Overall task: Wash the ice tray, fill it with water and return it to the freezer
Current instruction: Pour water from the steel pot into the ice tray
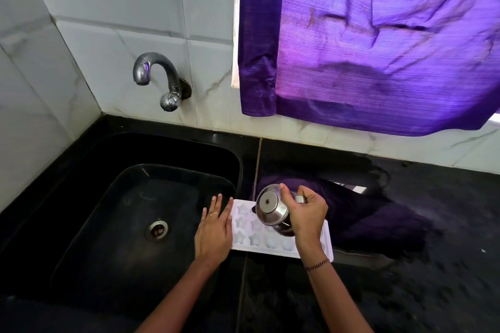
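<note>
A white ice tray [250,238] with star-shaped moulds lies flat on the black counter, just right of the sink. My left hand [215,230] rests flat with fingers spread against the tray's left edge. My right hand [308,211] grips the handle of a small steel jug [270,209], tilted over the tray's middle with its base toward me. Part of the tray is hidden under the jug and my right wrist.
A black sink [89,224] with a round drain [157,230] fills the left. A chrome tap [158,78] juts from the marble-tiled wall. A purple curtain [378,35] hangs at the upper right. Black counter [433,265] extends to the right.
</note>
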